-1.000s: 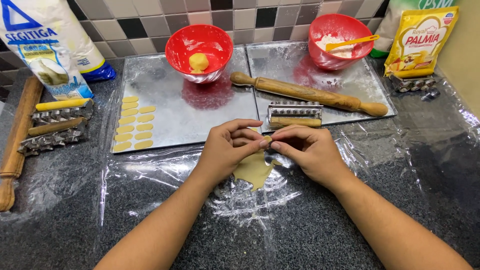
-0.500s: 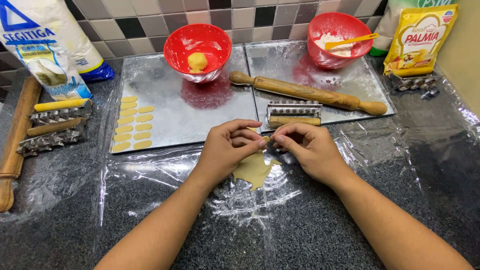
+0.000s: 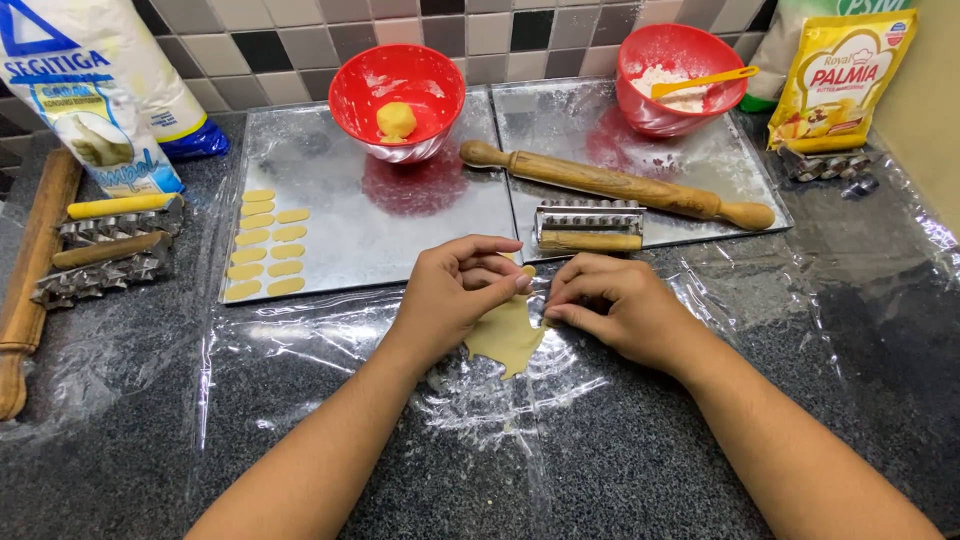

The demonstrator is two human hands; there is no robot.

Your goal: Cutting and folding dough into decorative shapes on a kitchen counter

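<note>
Two red bowls (image 3: pixel 397 101), two trays (image 3: pixel 340 225)

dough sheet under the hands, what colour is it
Pale yellow; the dough sheet shows best in the head view, lying on clear plastic wrap.

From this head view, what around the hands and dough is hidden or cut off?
- Head view: upper part of the dough sheet, covered by the left hand and right hand.
- What the fingertips pinch: hidden by the fingers.
- Flour bag: top cut off by the frame edge.
- Wooden rolling pin at far left: partly outside the frame.
</note>
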